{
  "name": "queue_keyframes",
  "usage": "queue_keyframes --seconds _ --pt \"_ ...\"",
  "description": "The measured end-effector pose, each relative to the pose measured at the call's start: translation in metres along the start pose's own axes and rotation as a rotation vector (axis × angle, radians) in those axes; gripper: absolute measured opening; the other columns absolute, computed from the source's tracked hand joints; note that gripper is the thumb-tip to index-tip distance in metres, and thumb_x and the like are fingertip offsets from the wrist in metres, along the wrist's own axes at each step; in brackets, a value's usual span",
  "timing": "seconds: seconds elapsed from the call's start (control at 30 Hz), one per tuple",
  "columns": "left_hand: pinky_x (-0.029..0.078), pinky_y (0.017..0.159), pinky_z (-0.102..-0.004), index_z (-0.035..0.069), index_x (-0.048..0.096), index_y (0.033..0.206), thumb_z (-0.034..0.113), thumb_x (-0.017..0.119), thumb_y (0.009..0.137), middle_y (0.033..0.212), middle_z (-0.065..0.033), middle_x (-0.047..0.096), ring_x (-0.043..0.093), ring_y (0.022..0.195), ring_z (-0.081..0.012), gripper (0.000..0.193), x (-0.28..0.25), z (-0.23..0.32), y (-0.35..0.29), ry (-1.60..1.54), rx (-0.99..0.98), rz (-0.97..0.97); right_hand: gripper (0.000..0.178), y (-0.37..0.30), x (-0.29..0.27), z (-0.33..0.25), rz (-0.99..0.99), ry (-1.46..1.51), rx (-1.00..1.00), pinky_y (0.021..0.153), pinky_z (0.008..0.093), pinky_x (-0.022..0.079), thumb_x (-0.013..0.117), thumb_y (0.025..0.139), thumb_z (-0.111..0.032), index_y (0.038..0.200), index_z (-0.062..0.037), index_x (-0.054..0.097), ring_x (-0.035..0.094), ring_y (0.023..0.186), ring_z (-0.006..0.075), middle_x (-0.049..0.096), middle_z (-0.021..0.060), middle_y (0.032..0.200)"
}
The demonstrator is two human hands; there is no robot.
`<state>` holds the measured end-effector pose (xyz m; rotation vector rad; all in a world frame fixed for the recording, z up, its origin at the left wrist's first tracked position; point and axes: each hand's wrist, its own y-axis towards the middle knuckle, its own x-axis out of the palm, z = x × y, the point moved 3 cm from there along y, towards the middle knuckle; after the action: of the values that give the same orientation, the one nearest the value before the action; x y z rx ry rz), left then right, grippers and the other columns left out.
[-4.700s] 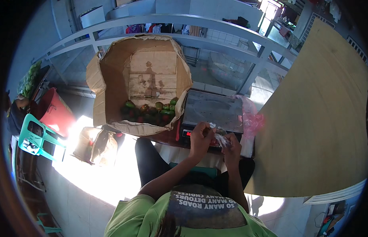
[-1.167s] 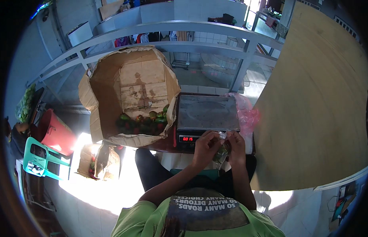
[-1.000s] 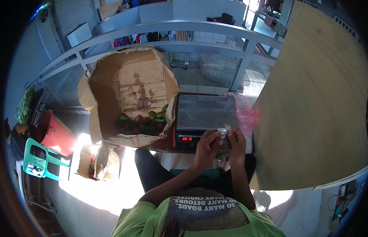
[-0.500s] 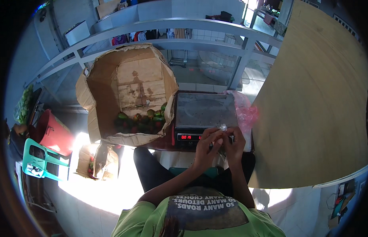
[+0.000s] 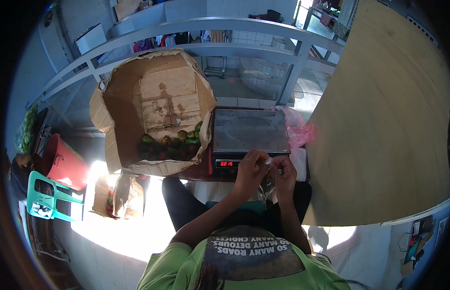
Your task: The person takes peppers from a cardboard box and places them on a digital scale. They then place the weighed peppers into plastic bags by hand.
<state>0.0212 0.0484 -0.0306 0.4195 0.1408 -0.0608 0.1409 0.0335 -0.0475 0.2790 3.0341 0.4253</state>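
While the left hand [image 5: 251,169] and right hand [image 5: 284,175] meet in the head view: they are at the neck of a clear bag [image 5: 266,186], just before the front edge of a scale [image 5: 250,129].
Left grip: thumb and fingertips appear to pinch the gathered plastic from the left; the exact finger placing is too small to tell.
Right grip: the fingers curl in and seem to pinch the same bit of plastic from the other side, nearly touching the left fingertips.
Clear bag: it hangs below the fingers, between the wrists and above the lap, off the scale; something greenish may be inside, but it is too dim to name.
Step in hand: closing the bag, most likely by twisting or knotting its top; whether a knot has formed is hidden.
Next move: calls for one hand to hold the neck firm while the other draws the plastic tight, without tearing it.
Scale: its display [image 5: 227,164] is lit red, and nothing rests on the plate.
Cardboard box [image 5: 168,86]: it stands just left of the scale, green and red peppers [image 5: 172,146] gathered at its near side.
Pink bag [image 5: 300,135]: crumpled at the scale's right edge, near the plywood board [image 5: 379,121].
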Motion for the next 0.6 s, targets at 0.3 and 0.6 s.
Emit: queue_keyframes --seconds 0.3,0.6 --pt "0.040 0.055 -0.0247 0.000 0.049 0.084 -0.005 0.052 0.073 0.072 -0.0076 0.051 0.051 0.065 -0.0114 0.012 0.006 0.002 0.003 0.091 -0.050 0.070 0.009 0.008 0.001 0.017 0.020 0.305 -0.062 0.069 0.0193 0.036 0.054 0.078 0.002 0.082 -0.0046 0.049 0.044 0.074 0.0065 0.048 0.0000 0.079" --pt "0.042 0.055 -0.0248 0.001 0.048 0.080 -0.007 0.053 0.069 0.077 -0.0082 0.051 0.055 0.062 -0.0143 0.014 0.004 -0.011 0.014 -0.030 0.037 0.057 0.015 0.017 -0.006 0.015 -0.186 0.714 0.180 0.068 0.0201 0.037 0.056 0.077 0.003 0.084 -0.0074 0.047 0.046 0.074 0.0066 0.047 -0.0013 0.079"
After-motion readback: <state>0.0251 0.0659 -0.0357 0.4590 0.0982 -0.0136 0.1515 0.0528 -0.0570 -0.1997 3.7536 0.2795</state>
